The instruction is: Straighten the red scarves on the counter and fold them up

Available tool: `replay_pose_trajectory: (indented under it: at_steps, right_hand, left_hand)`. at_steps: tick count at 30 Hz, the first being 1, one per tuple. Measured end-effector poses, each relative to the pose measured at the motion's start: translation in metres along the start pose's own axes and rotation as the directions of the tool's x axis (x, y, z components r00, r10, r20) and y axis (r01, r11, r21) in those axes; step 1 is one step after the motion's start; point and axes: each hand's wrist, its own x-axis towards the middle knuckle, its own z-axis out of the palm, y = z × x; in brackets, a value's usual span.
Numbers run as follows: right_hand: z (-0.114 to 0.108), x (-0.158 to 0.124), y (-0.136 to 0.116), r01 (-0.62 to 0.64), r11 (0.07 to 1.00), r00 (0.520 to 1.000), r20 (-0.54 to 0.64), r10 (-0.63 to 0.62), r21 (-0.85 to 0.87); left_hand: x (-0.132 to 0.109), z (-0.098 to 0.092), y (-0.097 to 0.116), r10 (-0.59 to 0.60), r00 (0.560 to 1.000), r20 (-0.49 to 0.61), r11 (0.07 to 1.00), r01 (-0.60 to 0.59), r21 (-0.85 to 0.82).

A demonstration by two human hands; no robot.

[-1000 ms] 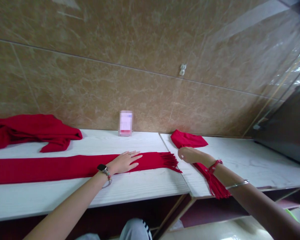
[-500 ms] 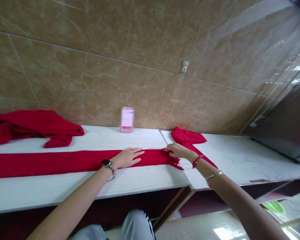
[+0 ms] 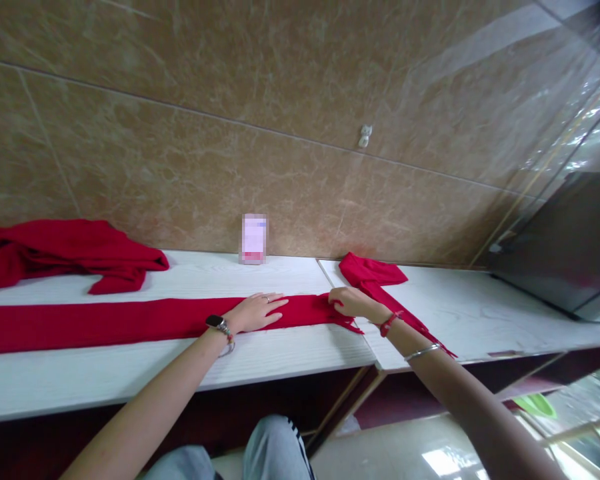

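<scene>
A long red scarf (image 3: 105, 321) lies flat along the white table (image 3: 280, 360), its fringed end near the table joint. My left hand (image 3: 257, 311) lies flat on the scarf, fingers stretched out, a watch on the wrist. My right hand (image 3: 353, 301) is closed on the scarf's fringed end at the joint. A second red scarf (image 3: 375, 275) lies partly folded just behind my right hand, with its fringe trailing toward the front edge of the right table (image 3: 480, 320).
A crumpled red scarf (image 3: 70, 253) lies at the back left. A small blurred card (image 3: 254, 239) stands against the brown tiled wall. A dark panel (image 3: 565, 247) leans at the right. My knee (image 3: 275, 453) shows below the table edge.
My right hand moved left from the second scarf to the fringed end of the long scarf and closed on it. My left hand stayed flat on the scarf.
</scene>
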Motion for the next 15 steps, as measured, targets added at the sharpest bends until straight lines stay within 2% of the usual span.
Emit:
replay_pose_trajectory:
  at_steps: [4, 7, 9, 11, 13, 15]
  right_hand:
    - [0.002, -0.023, 0.032, -0.115, 0.978, 0.991, 0.046, 0.125, -0.171]
    - [-0.002, -0.035, 0.038, -0.139, 0.979, 0.99, -0.009, 0.139, -0.148]
    - [-0.004, -0.034, 0.024, -0.066, 0.997, 0.991, -0.121, 0.063, -0.026]
    - [-0.005, -0.028, 0.001, 0.07, 0.994, 0.978, -0.2, -0.052, 0.086]
    - [-0.002, -0.023, -0.019, 0.182, 0.976, 0.97, -0.184, -0.158, 0.121]
    - [0.004, -0.025, -0.025, 0.215, 0.971, 0.969, -0.144, -0.199, 0.104]
  left_hand:
    - [0.0, -0.001, 0.001, 0.006, 1.0, 0.013, 1.0, -0.006, 0.007]
    - [0.001, -0.002, 0.001, 0.011, 1.0, 0.012, 1.0, -0.011, 0.011]
    - [0.001, -0.002, 0.001, 0.016, 1.0, 0.006, 1.0, -0.016, 0.015]
    - [0.001, -0.002, 0.001, 0.021, 1.0, 0.003, 1.0, -0.021, 0.019]
    - [0.0, -0.002, 0.0, 0.022, 1.0, 0.001, 1.0, -0.022, 0.018]
    - [0.0, -0.001, 0.0, 0.019, 1.0, -0.002, 1.0, -0.019, 0.009]
